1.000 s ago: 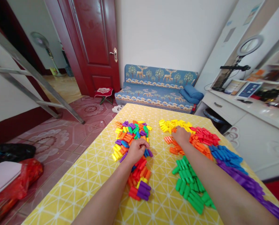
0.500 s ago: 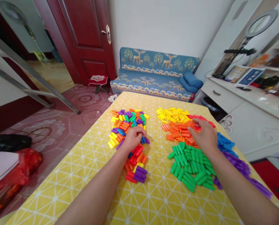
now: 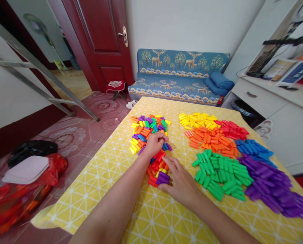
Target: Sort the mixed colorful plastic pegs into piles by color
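Observation:
Small plastic tube-like pieces in mixed colours (image 3: 138, 130) lie in a long loose pile on the yellow patterned tablecloth (image 3: 108, 166). Over the middle of that pile is my left hand (image 3: 154, 144), its fingers curled together; whatever they may hold is hidden. My right hand (image 3: 179, 178) is at the near end of the pile, thumb and fingers spread around the purple pieces (image 3: 163, 178), with no grip on them visible. Sorted heaps spread across the right side: yellow (image 3: 197, 120), red (image 3: 233, 129), orange (image 3: 209, 139), green (image 3: 222, 173), blue (image 3: 254, 149) and purple (image 3: 270, 184).
Beyond the table stands a blue patterned sofa (image 3: 172, 81), with a small red stool (image 3: 116, 86) beside the door. A white cabinet (image 3: 270, 118) is close on the right. Bags (image 3: 57, 164) and a metal ladder (image 3: 47, 79) are on the left.
My right hand has moved left from the orange and red heaps to the near end of the mixed pile. My left hand stays over the pile. The view has shifted left.

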The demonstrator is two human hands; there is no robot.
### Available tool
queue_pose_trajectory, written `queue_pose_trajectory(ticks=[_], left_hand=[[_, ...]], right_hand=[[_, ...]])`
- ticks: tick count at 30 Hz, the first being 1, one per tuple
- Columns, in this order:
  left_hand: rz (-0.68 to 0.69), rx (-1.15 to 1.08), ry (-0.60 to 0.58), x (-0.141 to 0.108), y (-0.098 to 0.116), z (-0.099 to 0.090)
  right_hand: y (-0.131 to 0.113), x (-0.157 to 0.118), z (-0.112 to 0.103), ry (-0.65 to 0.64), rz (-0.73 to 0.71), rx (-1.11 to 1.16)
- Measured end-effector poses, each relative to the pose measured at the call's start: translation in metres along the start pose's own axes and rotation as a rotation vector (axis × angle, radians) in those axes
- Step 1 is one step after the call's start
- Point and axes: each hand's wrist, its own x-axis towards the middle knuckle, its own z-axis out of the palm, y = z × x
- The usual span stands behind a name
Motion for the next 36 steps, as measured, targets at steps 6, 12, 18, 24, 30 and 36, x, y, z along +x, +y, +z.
queue_pose_trajectory(ticks=[6,12,18,24,30,36], left_hand=[[-0.021,-0.124,0.031,0.001,-0.004,-0.001],[-0.06,-0.294,0.066,0.004,-0.007,-0.004],[-0.111,-0.404,0.064,0.0,0.006,-0.009],[-0.023,-0.142,-0.157,-0.004,0.015,-0.005],[-0.05,-0.13,-0.187,-0.002,0.007,0.0],[-0.062,-0.142,-0.074,-0.001,0.002,0.0]], right_hand=[[0.011,0.029,0.01,0.098,0.086,-0.1],[0.026,0.05,0.018,0.344,0.211,-0.015],[0.046,0.065,0.021,0.58,0.315,0.306],[0.055,0.069,0.021,0.644,0.335,0.416],[0.053,0.066,0.025,0.627,0.26,0.559],[0.045,0.057,0.017,0.406,0.061,0.607]])
